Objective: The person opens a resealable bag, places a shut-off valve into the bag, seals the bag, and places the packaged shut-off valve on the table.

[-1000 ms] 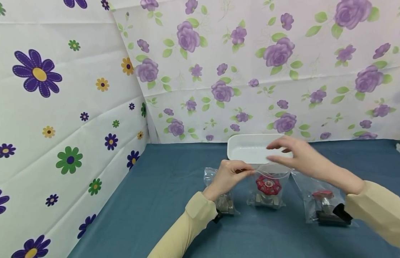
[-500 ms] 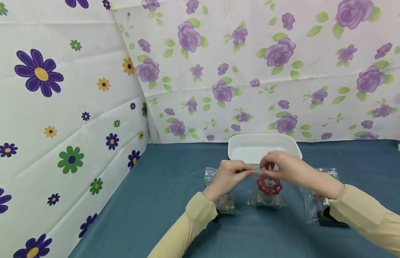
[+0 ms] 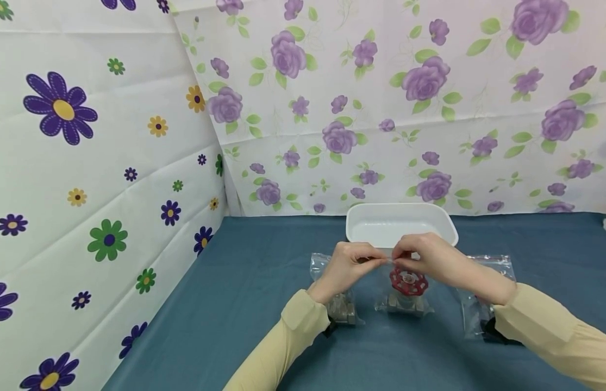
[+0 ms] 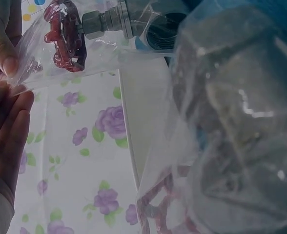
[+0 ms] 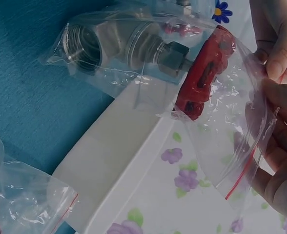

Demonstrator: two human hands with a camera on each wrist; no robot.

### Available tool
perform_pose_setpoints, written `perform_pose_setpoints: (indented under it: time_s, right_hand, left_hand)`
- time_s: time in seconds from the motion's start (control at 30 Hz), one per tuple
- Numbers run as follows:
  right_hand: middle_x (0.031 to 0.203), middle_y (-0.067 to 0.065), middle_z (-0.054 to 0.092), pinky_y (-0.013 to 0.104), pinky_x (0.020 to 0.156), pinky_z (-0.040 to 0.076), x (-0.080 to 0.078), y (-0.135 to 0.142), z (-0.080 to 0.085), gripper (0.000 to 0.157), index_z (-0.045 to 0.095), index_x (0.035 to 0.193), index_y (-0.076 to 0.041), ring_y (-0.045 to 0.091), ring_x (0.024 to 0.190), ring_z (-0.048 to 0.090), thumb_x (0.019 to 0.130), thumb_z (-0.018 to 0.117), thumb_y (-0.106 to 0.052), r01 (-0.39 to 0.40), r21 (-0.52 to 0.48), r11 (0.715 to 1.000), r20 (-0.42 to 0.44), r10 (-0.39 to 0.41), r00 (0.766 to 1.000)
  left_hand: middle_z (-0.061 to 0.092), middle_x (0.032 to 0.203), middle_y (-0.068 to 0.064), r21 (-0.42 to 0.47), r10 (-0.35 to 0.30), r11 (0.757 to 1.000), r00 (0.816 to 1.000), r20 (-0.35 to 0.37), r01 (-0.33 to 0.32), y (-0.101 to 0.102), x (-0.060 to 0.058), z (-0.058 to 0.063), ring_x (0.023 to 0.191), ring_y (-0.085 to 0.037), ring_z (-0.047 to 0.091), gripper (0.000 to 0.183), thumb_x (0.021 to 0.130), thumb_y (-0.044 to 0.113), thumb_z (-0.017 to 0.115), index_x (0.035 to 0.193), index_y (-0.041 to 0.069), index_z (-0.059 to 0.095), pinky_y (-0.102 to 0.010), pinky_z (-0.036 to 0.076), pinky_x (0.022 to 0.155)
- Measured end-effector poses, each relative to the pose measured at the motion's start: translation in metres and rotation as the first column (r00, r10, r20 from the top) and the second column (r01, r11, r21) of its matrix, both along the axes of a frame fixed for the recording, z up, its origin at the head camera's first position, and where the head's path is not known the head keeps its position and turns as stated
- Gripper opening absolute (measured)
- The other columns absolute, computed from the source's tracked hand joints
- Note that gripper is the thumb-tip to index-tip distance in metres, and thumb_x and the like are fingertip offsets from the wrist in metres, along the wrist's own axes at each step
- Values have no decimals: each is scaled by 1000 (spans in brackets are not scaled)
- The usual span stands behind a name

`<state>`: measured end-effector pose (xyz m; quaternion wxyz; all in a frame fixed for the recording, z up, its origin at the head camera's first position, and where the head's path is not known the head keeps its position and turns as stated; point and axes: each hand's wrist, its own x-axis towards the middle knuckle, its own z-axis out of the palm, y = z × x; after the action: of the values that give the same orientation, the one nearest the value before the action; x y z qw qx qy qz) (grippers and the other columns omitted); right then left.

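Observation:
A clear zip bag (image 5: 221, 151) stands in the middle, holding a metal valve (image 3: 404, 304) with a red handwheel (image 3: 408, 281). My left hand (image 3: 349, 269) pinches the left end of the bag's mouth between thumb and fingers. Close beside it, my right hand (image 3: 435, 260) pinches the same top edge, the fingertips of both hands nearly meeting. A red line (image 5: 241, 173) along the bag's mouth shows in the right wrist view. Behind my left wrist sits another bagged valve (image 3: 343, 310), partly hidden. A third bag (image 3: 495, 264) is mostly covered by my right forearm.
A white tray (image 3: 356, 224) stands behind the bags, near the table's back edge. Blue cloth (image 3: 263, 282) covers the table. Flower-printed sheets (image 3: 303, 136) hang at the back and along the left side.
My right hand has come down and left from above the bag to its mouth and now pinches it beside my left hand. The left hand has kept its hold.

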<state>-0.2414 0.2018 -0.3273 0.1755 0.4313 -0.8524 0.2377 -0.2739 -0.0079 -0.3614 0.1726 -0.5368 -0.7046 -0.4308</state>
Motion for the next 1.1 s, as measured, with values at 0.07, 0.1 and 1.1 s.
perform_pose_setpoints:
  time_s: [0.07,0.1,1.1]
  right_hand:
    - [79,-10,59,23,54,46,0,0,0,18,66,83,-14,2,66,54,75,71,2,0,-2,1000,5,0,1000]
    - [80,-10,59,23,54,46,0,0,0,18,66,83,-14,2,66,54,75,71,2,1,-5,1000,11,-1,1000]
    - [79,-7,60,23,57,48,4,-1,-6,17,67,84,-10,5,68,57,74,72,3,20,-56,998,5,-20,1000]
  left_hand:
    - [65,78,-6,-3,-5,1000,1000,3,5,-1,8,9,64,-3,55,8,81,-3,64,87,-2,70,-16,44,56]
    - [65,78,-8,-3,-5,1000,1000,3,5,-2,11,13,63,-5,56,8,81,-5,64,86,-3,69,-16,45,57]
    - [65,81,0,-20,-15,1000,1000,-14,15,0,-8,-4,65,4,49,9,85,5,63,90,5,71,-15,41,55]
